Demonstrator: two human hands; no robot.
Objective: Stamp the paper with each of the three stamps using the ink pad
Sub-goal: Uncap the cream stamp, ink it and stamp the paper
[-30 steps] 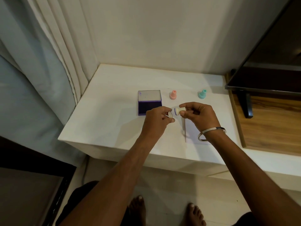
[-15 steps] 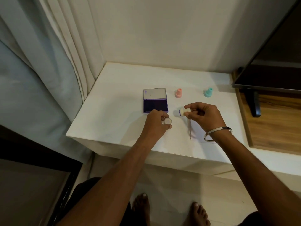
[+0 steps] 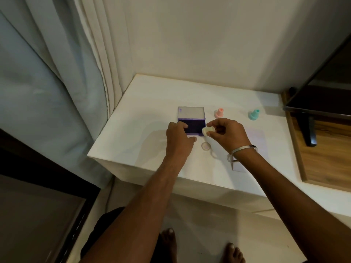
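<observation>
An open purple ink pad (image 3: 191, 118) lies on the white table (image 3: 144, 114), its lid tipped back. My left hand (image 3: 177, 138) rests against the pad's front left edge, fingers on the case. My right hand (image 3: 227, 132) pinches a cream stamp (image 3: 207, 130) held sideways at the pad's right front corner. A clear round stamp cap (image 3: 206, 146) lies on the table below the stamp. A pink stamp (image 3: 219, 112) and a teal stamp (image 3: 254, 114) stand upright behind. The white paper (image 3: 254, 141) lies under my right wrist, partly hidden.
A curtain (image 3: 91, 54) hangs at the table's left. A dark TV screen (image 3: 322, 88) on a stand (image 3: 308, 130) sits on a wooden surface (image 3: 326, 154) to the right. My bare feet (image 3: 233, 252) show below the table's front edge.
My left hand has let the clear cap down onto the table and moved up to the ink pad. My right hand has carried the cream stamp left toward the pad.
</observation>
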